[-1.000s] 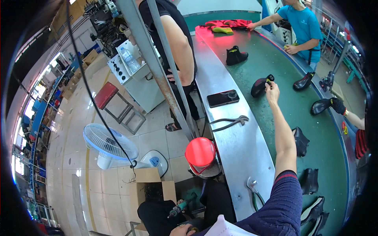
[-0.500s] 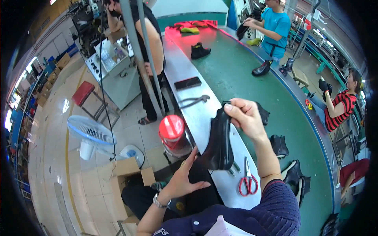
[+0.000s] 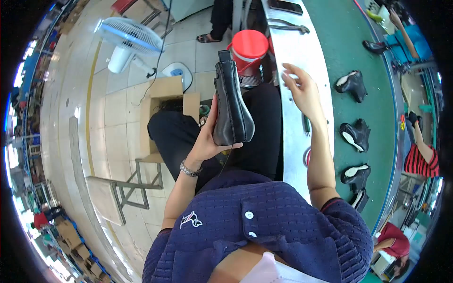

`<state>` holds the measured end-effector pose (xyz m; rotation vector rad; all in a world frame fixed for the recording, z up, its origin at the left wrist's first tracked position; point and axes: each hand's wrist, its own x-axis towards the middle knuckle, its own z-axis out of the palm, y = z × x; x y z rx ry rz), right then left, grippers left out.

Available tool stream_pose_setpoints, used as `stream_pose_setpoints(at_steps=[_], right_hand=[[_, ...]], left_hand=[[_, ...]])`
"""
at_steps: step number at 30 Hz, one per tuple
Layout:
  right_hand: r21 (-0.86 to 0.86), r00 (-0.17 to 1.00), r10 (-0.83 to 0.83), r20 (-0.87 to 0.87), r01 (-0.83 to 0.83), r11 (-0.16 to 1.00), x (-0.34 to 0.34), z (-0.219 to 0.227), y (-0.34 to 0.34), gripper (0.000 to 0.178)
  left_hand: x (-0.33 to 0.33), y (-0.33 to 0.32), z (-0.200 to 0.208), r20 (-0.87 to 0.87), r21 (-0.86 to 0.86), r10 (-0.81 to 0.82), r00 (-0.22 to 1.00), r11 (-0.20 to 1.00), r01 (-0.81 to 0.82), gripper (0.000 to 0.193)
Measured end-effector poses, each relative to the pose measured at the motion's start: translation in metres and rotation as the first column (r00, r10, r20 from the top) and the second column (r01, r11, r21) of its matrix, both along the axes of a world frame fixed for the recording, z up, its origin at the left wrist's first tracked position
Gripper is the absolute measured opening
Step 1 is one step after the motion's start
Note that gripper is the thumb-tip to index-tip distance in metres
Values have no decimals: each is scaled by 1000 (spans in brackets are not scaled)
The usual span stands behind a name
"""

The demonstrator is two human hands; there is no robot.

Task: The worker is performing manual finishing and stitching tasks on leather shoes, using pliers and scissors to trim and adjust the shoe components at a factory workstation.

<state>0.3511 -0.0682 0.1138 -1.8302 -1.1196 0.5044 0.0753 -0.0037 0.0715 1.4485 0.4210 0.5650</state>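
My left hand (image 3: 207,137) is closed around the lower part of a black leather ankle boot (image 3: 230,106), held over my lap with its pull tab pointing away from me. A thin dark thread hangs from the boot's near end. My right hand (image 3: 302,89) is off the boot, over the metal ledge (image 3: 295,177), its fingers apart and nothing seen in them. Beyond that hand lie metal pincers (image 3: 289,26) and a dark phone (image 3: 285,6). Beside my right forearm, a slim green item (image 3: 307,125) and a red scissor handle (image 3: 308,156) show partly; the arm hides the rest.
Several black boots (image 3: 355,134) lie on the green belt (image 3: 337,52) at right. Left of the ledge stand a red-lidded bucket (image 3: 250,47), a cardboard box (image 3: 165,88) and a white fan (image 3: 130,40). A low stool (image 3: 106,200) is at left; co-workers (image 3: 422,155) sit across the belt.
The boot has passed from my right hand to my left and moved left over my lap. My right hand has let go and opened. The view has tipped down toward me.
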Motion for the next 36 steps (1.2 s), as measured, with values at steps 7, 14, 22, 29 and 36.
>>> stream_pose_setpoints(at_steps=[7,14,22,29,36], right_hand=[[-298,679,-115,725,460,837,38,-144,-112,53],[-375,802,-137,581,413,830,40,-126,-106,53],[40,915,-137,-379,164,986,-36,-40,-57,52],[-172,584,222,-781,-543,822,-97,47,8,64],[-402,538,67,-840,-702,588,-123,49,67,53]], left_hand=[[-67,-7,-7,-194,-183,220,956,949,-255,116],[-126,0,-32,-291,-696,331,898,570,-436,49],[-66,26,-4,-305,-732,136,943,600,-323,68],[-51,22,-18,-378,-418,203,903,833,-362,82],[-30,57,-31,-105,-388,383,918,834,-392,55]])
